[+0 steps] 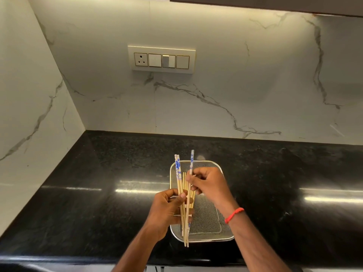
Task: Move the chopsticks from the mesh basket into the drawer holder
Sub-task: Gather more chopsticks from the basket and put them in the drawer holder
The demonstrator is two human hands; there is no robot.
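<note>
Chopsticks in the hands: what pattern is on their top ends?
The chopsticks carry a blue print on white there, plain wood below; head view.

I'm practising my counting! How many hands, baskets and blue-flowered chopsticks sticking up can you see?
Hands: 2, the left hand and the right hand
Mesh basket: 1
Blue-flowered chopsticks sticking up: 3, two in the left hand and one in the right
Total: 6
The plain wooden chopsticks overlap too much to count.

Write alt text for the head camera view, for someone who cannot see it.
Two hands hold chopsticks over a metal mesh basket on a black countertop. The left hand grips a blue-patterned pair; the right hand pinches a third chopstick.
</note>
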